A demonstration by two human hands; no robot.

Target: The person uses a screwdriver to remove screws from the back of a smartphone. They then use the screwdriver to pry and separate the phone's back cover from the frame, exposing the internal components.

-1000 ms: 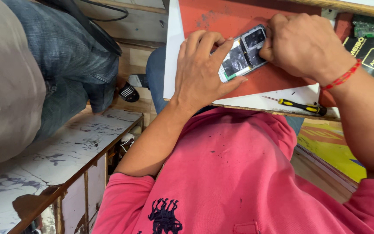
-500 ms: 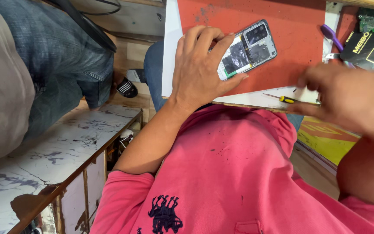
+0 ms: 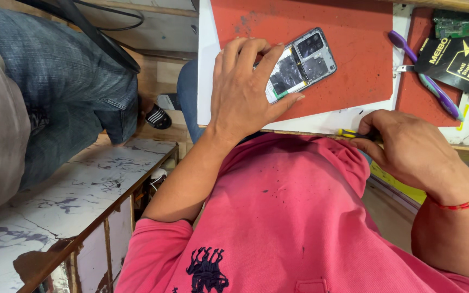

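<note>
Your left hand lies flat over the lower end of the phone, fingers spread and pressed down on it, thumb hooked along its near edge, so the phone is pinned rather than gripped. The phone rests back-up and tilted on the red mat, its rear cover off; the camera block and grey inner plates show at the end that sticks out past your fingertips. The mat sits on the white counter.

Your right hand is at the counter's near edge, well apart from the phone, fingers curled shut around a screwdriver whose yellow-and-black handle pokes out towards your left.

To the right of the mat lie a purple toothbrush, a black packet and, beyond it, a green circuit board. Another person in jeans stands at the left, beside a worn, cracked shelf.
</note>
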